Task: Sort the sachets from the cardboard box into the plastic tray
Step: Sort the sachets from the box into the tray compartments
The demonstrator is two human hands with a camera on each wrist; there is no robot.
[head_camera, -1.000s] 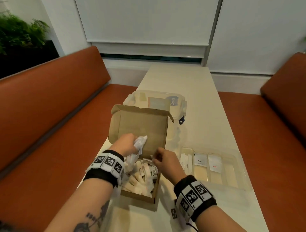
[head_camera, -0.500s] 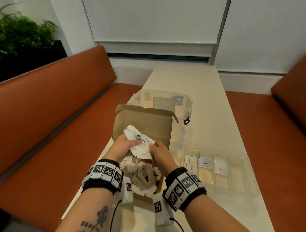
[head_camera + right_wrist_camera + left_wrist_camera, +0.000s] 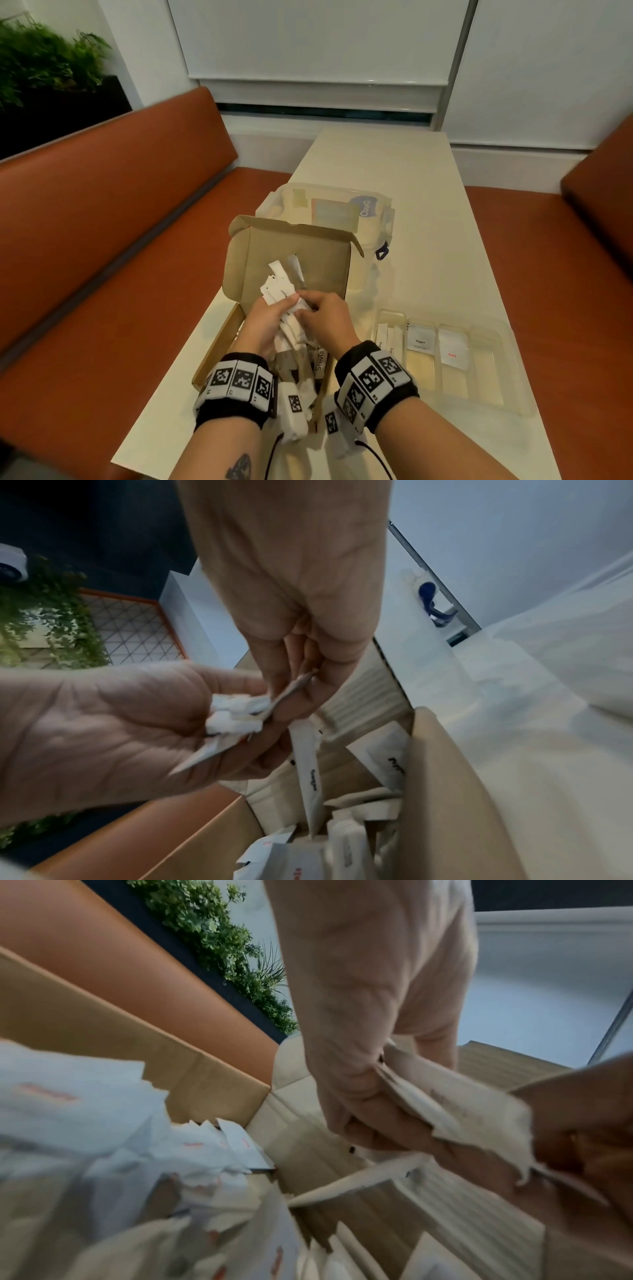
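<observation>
left hand [image 3: 265, 320]: over the open cardboard box [image 3: 219, 346], fingers curled round a fanned bunch of sachets [image 3: 279, 286]
sachets: white paper, some long thin sticks, some flat squares; more lie loose in the box [image 3: 317, 368]
right hand [image 3: 327, 320]: touching the left hand, thumb and fingertips pinching one sachet out of the bunch
plastic tray [image 3: 513, 370]: clear, divided into lengthwise compartments, on the worktop [image 3: 428, 219] just right of the box; sticks in the leftmost, one square sachet in each of the next two
writing: "Stevia" on a stick in the box; "Pepper" in black on one tray square, red text on the next, unreadable
clear lidded container [image 3: 329, 209]: behind the box flap, blue label, partly readable "Cla.."
left wrist view: serrated torn-look sachet edges [image 3: 479, 1123]
right wrist view: the pinch [image 3: 301, 685] edge-on; "Sugar" stick [image 3: 310, 775] in the box
</observation>
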